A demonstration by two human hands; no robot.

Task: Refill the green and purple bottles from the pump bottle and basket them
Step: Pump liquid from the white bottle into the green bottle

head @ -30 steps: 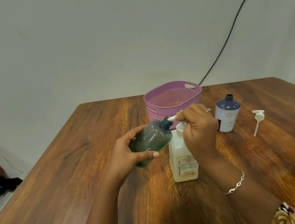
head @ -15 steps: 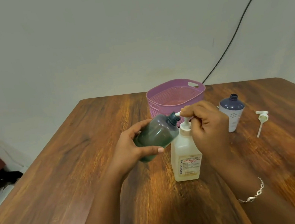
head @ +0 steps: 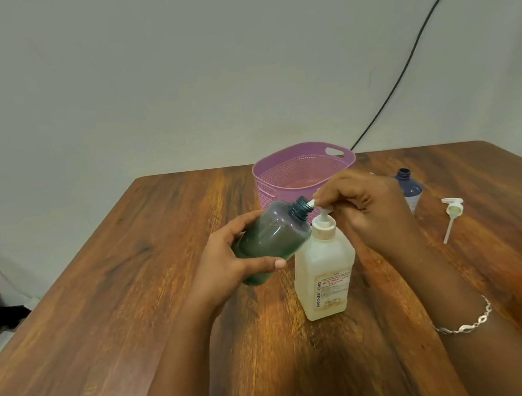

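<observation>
Where the right hand (head: 368,208) crosses, the purple bottle (head: 413,188) is half-hidden.

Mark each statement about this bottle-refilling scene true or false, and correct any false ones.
1. The left hand holds the green bottle tilted, its open neck at the nozzle of the pump bottle. True.
2. The purple bottle stands uncapped on the table, right of the basket. True.
3. The right hand rests idle on the table. False: it grips the pump bottle's head.
4. The pump bottle lies on its side. False: it stands upright.
5. The basket holds a bottle. False: no bottle is in it.
</observation>
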